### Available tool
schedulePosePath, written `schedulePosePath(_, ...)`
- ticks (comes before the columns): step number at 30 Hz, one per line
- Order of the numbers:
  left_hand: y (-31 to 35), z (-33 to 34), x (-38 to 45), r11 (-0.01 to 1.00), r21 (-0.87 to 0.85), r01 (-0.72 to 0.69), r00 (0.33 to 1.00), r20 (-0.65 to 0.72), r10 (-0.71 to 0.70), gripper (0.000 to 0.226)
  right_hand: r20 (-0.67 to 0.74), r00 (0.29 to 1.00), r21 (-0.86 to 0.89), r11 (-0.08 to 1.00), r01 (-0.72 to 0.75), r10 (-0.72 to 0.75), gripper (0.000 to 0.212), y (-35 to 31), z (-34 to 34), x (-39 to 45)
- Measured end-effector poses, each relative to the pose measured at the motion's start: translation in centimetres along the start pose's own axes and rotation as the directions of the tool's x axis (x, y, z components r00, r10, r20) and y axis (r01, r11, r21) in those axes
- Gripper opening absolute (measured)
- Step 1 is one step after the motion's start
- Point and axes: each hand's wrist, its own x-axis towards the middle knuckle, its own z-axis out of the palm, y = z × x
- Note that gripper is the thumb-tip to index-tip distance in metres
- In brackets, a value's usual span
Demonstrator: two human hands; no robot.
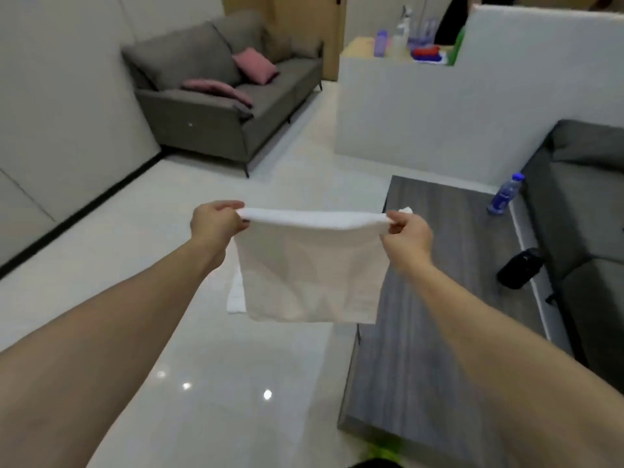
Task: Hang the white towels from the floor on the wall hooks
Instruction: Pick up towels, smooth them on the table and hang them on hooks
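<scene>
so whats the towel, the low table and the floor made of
Towel: soft white cloth, likely cotton terry; it sags and folds between the hands. Table: grey wood-grain top, possibly laminate; matte streaks. Floor: pale glossy tile or stone; it mirrors ceiling lights.

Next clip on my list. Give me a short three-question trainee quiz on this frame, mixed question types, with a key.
1. True or false: the white cloth towel lies flat on the glossy floor.
2. Which grip holds its top corners? A) left hand only B) right hand only C) both
3. Fill in: the clear plastic bottle with blue cap stands on the grey wood-grain ____.

Key: 1 false, it hangs stretched between the hands. 2 C. 3 table.
</scene>
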Motion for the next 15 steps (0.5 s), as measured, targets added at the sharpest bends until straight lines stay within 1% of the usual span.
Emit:
schedulePosePath(2,2.4,-5.8,-0.7,0.977,0.166,-0.137,0.985,-0.08,0.152,0.039,0.05,0.983,-0.133,0.974,0.183,-0.178,0.041,-5.5,2.5,-0.3)
schedulePosePath(4,4.2,-11.4,-1.4,0.927,0.305,-0.218,0.943,-0.18,0.281,0.028,0.066,0.939,-0.174,0.923,0.343,-0.336,0.032,-10.6,5.4,-0.8)
schedulePosePath(5,4.9,-14.1,-1.6,0.896,0.375,-0.238,0.906,-0.247,0.343,0.021,0.075,0.914,-0.179,0.897,0.405,-0.398,0.029,-13.0,6.8,-1.2)
schedulePosePath(6,5.4,-16.7,-1.7,0.863,0.445,-0.237,0.861,-0.315,0.399,0.019,0.09,0.889,-0.177,0.871,0.458,-0.449,0.028,-15.2,8.4,-1.6)
schedulePosePath(8,5.9,-21.9,-1.6,0.805,0.552,-0.216,0.772,-0.408,0.487,0.024,0.121,0.845,-0.127,0.836,0.534,-0.521,0.026,-19.7,11.7,-2.8)
schedulePosePath(10,6.3,-26.9,-1.6,0.773,0.614,-0.156,0.713,-0.472,0.518,0.023,0.12,0.789,-0.055,0.79,0.611,-0.602,0.023,-24.0,15.4,-4.4)
schedulePosePath(12,6.8,-31.8,-2.0,0.759,0.646,-0.083,0.664,-0.532,0.526,0.021,0.138,0.701,-0.026,0.705,0.709,-0.7,0.016,-28.2,19.6,-6.1)
schedulePosePath(15,7.5,-39.2,-3.5,0.739,0.674,-0.017,0.569,-0.601,0.561,0.019,0.234,0.55,0.04,0.573,0.819,-0.802,0.014,-34.3,25.7,-9.2)
